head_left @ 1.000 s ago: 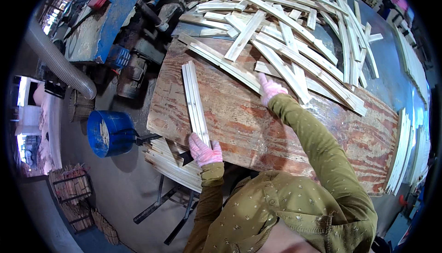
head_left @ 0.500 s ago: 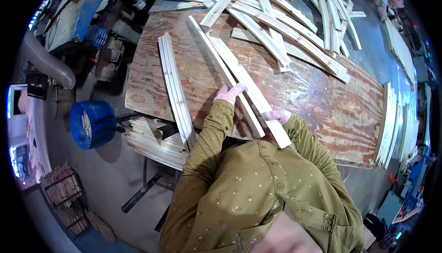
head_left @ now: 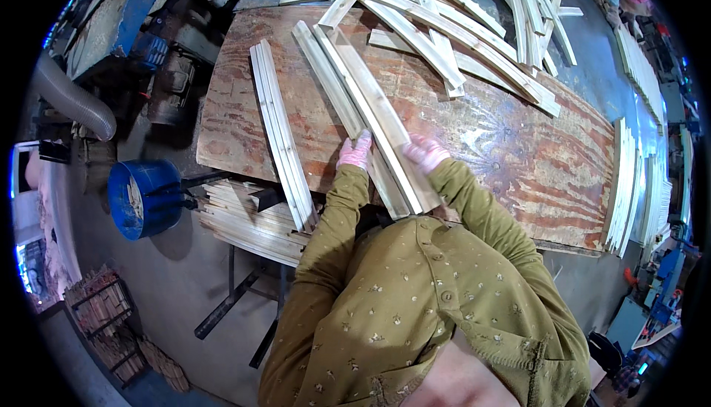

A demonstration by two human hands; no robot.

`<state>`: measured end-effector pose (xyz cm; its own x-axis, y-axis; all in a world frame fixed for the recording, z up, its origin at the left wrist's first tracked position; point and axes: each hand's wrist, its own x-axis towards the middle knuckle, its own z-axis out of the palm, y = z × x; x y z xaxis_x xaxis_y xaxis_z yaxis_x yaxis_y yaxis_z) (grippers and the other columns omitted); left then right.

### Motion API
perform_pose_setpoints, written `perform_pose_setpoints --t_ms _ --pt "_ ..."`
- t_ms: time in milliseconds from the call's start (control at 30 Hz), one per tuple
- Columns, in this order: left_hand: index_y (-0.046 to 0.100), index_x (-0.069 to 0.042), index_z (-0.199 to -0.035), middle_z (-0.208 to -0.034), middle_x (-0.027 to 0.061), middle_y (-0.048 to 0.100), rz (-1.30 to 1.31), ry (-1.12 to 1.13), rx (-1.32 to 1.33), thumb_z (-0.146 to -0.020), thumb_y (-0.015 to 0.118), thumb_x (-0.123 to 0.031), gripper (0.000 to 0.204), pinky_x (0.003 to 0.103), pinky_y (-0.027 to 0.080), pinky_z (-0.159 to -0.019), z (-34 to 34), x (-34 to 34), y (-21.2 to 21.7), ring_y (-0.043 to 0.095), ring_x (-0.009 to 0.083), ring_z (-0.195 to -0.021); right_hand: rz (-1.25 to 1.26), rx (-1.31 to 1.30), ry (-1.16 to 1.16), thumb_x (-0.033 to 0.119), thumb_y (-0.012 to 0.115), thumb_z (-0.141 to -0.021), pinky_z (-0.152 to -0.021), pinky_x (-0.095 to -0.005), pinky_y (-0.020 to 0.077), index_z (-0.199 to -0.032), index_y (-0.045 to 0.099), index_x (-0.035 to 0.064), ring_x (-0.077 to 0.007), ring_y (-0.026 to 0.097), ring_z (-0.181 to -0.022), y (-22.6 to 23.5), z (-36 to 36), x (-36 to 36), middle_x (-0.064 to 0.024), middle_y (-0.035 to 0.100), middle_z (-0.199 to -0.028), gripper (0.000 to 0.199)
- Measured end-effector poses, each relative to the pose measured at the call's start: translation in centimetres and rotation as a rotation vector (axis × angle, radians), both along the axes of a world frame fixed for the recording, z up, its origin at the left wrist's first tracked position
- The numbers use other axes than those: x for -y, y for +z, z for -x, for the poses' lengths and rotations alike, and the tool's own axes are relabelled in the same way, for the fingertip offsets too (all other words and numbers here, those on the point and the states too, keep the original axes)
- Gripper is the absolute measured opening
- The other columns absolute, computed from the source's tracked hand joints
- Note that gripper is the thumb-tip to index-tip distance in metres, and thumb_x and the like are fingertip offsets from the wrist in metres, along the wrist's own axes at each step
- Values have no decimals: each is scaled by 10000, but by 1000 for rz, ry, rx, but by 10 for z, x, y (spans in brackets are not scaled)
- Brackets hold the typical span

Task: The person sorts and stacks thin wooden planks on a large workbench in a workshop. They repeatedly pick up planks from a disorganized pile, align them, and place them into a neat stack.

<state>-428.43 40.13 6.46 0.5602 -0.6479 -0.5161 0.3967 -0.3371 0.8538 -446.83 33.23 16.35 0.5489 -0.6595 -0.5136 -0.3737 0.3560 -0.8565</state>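
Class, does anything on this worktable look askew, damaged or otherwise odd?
Yes: wooden strips at the far side lie crisscrossed, unlike the aligned bundle left of the left hand. The tabletop looks patchy, perhaps worn.

Woodworking workshop: machinery [head_left: 152, 53], wooden strips [head_left: 415, 42]

Grey floor [head_left: 170, 292] spreads beneath a wooden tabletop [head_left: 548, 170].

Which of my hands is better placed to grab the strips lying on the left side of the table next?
Probably your left hand: it's nearer those left-side strips, while your right hand sits beyond the centre strips.
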Motion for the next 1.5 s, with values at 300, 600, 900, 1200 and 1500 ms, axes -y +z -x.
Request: perform_pose_setpoints --t_ms 300,600,900,1200,1500 --pt "469 -50 -1346 -1284 127 563 323 30 -684 -933 557 -481 603 388 492 -964 21 6 66 582 272 -1106 213 -269 209 206 691 -819 -866 -331 501 -1354 511 81 -235 650 -947 61 -21 3 -148 666 -1136 578" --pt "551 -24 -1238 -1108 125 639 188 -6 -645 -883 641 -475 581 393 550 -854 19 12 36 640 254 -949 665 -413 669 388 623 -886 -887 -387 510 -1327 528 144 -299 649 -989 117 -36 12 -179 656 -1098 513" --pt "489 -15 -1297 -1104 141 609 19 4 -301 -835 693 -478 685 370 504 -837 52 47 53 609 260 -947 936 -1025 248 247 568 -886 -912 -459 464 -1251 423 99 -356 565 -1085 65 -16 164 -195 557 -1186 421" --pt "478 -22 -1295 -1120 90 557 139 95 -609 -810 735 -395 664 378 504 -859 62 66 66 576 232 -994 509 -638 733 468 571 -890 -904 -441 494 -1322 448 40 -316 602 -1021 141 32 52 -188 596 -1105 620" --pt "450 86 -1287 -1139 155 592 -37 59 -83 -792 760 -428 778 341 481 -833 61 74 45 577 237 -948 875 -1083 344 358 542 -930 -629 -446 532 -1237 459 50 -294 664 -836 98 28 211 -180 645 -1002 443"
